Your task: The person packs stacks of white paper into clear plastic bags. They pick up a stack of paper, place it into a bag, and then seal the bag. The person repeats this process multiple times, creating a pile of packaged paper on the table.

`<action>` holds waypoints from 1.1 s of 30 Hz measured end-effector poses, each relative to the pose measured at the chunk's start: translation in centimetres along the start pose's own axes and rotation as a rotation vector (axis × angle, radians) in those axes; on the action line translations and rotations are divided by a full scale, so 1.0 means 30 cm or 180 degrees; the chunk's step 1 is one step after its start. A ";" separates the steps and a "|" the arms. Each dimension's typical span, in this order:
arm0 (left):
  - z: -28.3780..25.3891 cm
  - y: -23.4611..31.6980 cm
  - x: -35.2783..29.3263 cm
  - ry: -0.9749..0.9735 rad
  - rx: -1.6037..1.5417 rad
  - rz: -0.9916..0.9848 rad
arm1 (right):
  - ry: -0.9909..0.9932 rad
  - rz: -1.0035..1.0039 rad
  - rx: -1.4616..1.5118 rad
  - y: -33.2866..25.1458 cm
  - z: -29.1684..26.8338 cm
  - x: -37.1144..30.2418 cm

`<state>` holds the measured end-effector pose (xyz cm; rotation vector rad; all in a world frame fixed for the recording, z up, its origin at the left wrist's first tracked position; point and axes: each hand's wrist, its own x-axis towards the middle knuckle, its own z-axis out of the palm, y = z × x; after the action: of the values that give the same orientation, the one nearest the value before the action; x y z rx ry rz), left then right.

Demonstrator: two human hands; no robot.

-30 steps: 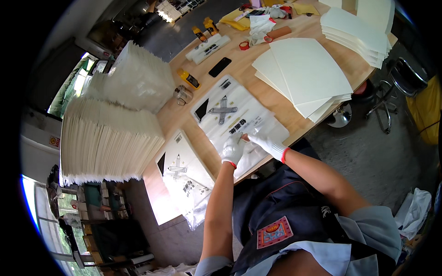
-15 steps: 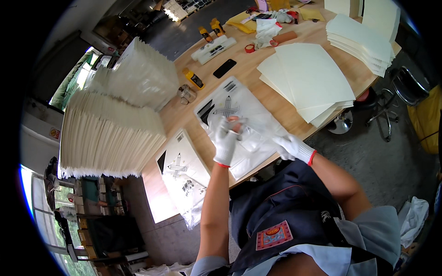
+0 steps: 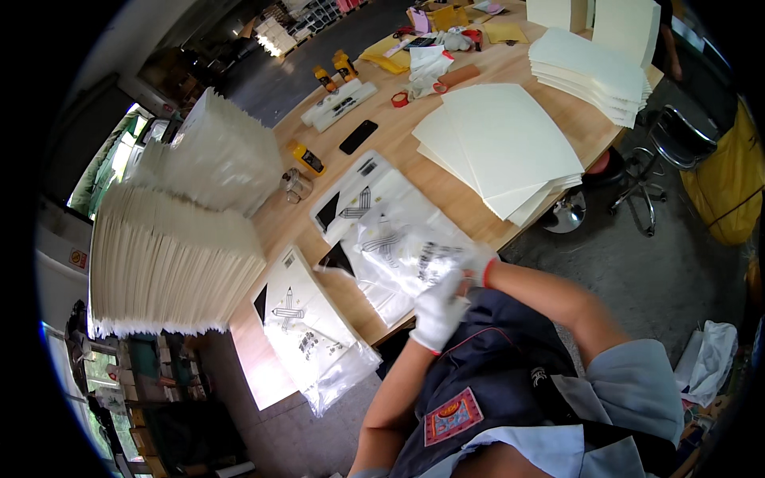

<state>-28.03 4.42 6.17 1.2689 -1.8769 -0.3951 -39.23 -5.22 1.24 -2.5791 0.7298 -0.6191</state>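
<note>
A clear plastic bag (image 3: 388,240) with a pencil print and a black corner is lifted at its near end. My left hand (image 3: 440,312), in a white knit glove with a red cuff, pinches that end. Close beside it, my right hand (image 3: 479,260) in a matching glove is closed on the same end; its fingers are partly hidden and smeared. Under the lifted bag lies a pile of similar printed bags (image 3: 344,177) on the wooden table. Left of this, another pile of printed bags (image 3: 296,312) lies at the table's near edge, its loose plastic end hanging over.
Tall stacks of white sheets (image 3: 171,263) stand on the left. Loose white sheets (image 3: 518,143) lie fanned on the right, more sheets (image 3: 586,68) beyond. A phone (image 3: 358,137), a glass jar (image 3: 296,185), a yellow bottle (image 3: 307,158) and red tape (image 3: 400,99) are farther back.
A printed bag has been raised off the pile and drawn toward my body. Both hands have come close together at its near end. The view has shifted slightly.
</note>
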 end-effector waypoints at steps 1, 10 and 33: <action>-0.009 -0.075 -0.021 0.0225 -0.0012 -0.0068 | -0.0207 0.0223 -0.0025 0.022 -0.040 -0.017; -0.037 -0.164 -0.029 0.0203 -0.1420 -0.1687 | 0.0440 0.0865 -0.1139 0.419 -0.362 -0.094; -0.177 -0.145 0.108 -0.0869 -0.1713 -0.2456 | 0.1522 0.2450 0.3388 0.148 -0.244 -0.438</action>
<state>-21.76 0.59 8.08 1.5503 -1.2624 -1.4307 -54.77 -3.09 1.20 -1.0765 1.0569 -0.9890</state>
